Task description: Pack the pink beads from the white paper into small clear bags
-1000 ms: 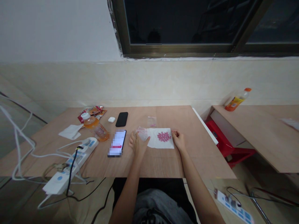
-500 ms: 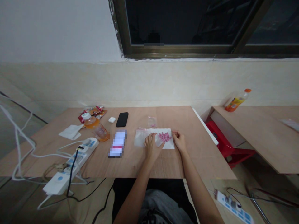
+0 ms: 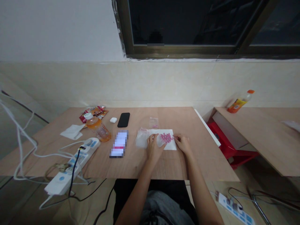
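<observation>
The left hand (image 3: 153, 148) is pressing down with spread fingers on a clear plastic bag (image 3: 143, 140) lying across a white paper sheet (image 3: 171, 145), while the right hand (image 3: 183, 143) is pinching the sheet's right edge, just beside the pink tablets (image 3: 166, 137) heaped at centre frame.

Left hand (image 3: 154, 148) had shifted right since the first shot, and the clear plastic bag (image 3: 143, 139) now lay flattened over the white paper (image 3: 170, 145), reaching nearer the pink tablets (image 3: 166, 137).
</observation>
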`<state>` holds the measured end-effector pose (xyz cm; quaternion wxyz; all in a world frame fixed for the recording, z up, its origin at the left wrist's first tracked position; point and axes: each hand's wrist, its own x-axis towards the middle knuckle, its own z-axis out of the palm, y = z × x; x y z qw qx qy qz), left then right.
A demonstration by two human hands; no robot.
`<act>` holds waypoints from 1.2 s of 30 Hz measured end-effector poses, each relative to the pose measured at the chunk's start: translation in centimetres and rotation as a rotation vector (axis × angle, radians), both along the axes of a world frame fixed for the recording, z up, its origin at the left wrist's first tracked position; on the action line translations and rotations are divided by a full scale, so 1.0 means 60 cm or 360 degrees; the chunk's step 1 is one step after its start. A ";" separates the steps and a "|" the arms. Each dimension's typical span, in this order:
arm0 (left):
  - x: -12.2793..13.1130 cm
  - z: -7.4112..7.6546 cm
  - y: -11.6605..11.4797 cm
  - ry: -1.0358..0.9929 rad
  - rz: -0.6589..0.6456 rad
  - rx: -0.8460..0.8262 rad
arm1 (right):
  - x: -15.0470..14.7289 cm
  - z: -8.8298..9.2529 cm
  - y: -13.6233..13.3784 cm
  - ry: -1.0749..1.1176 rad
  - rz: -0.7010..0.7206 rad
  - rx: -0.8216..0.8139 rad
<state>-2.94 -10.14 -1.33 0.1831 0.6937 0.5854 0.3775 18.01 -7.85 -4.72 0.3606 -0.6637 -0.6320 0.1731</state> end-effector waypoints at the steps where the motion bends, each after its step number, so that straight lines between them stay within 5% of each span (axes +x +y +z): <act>1: -0.001 -0.003 0.001 -0.0019 -0.0002 -0.0007 | 0.000 0.000 0.000 -0.0036 0.0024 -0.0010; 13: -0.008 -0.048 0.016 -0.0261 -0.0086 -0.0113 | -0.010 0.011 -0.007 -0.0242 0.0021 -0.0056; 19: -0.007 -0.045 0.014 -0.0210 -0.0087 -0.0084 | -0.020 0.012 -0.006 -0.0038 -0.0009 -0.0034; 31: -0.008 -0.037 0.014 -0.0137 -0.0116 -0.0090 | -0.086 0.017 0.004 0.0565 0.0501 0.0091; 36: -0.008 -0.041 0.014 -0.0151 -0.0118 -0.0060 | -0.055 0.009 0.020 0.0402 0.0250 0.0090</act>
